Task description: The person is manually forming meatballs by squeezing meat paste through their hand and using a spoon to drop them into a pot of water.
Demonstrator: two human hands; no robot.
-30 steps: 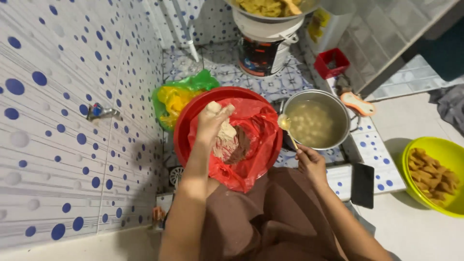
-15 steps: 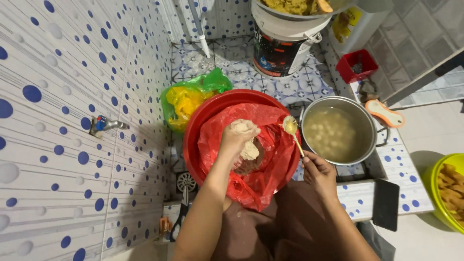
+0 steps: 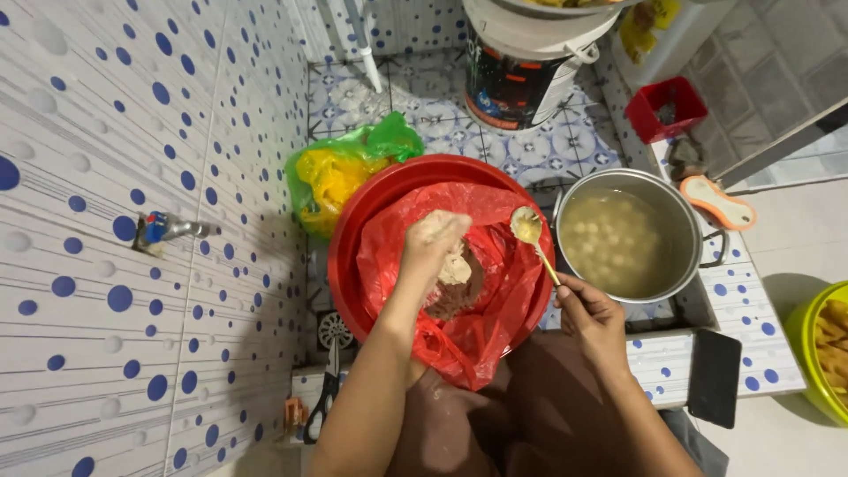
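Right hand [image 3: 594, 320] grips spoon [image 3: 534, 240], bowl up-left; left hand [image 3: 433, 246] squeezes dough [image 3: 455, 269].

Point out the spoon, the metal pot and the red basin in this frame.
spoon [image 3: 527, 228]: head view, on its filled bowl.
metal pot [image 3: 680, 205]: head view, on the right side of its rim.
red basin [image 3: 346, 256]: head view, on its bare left rim.
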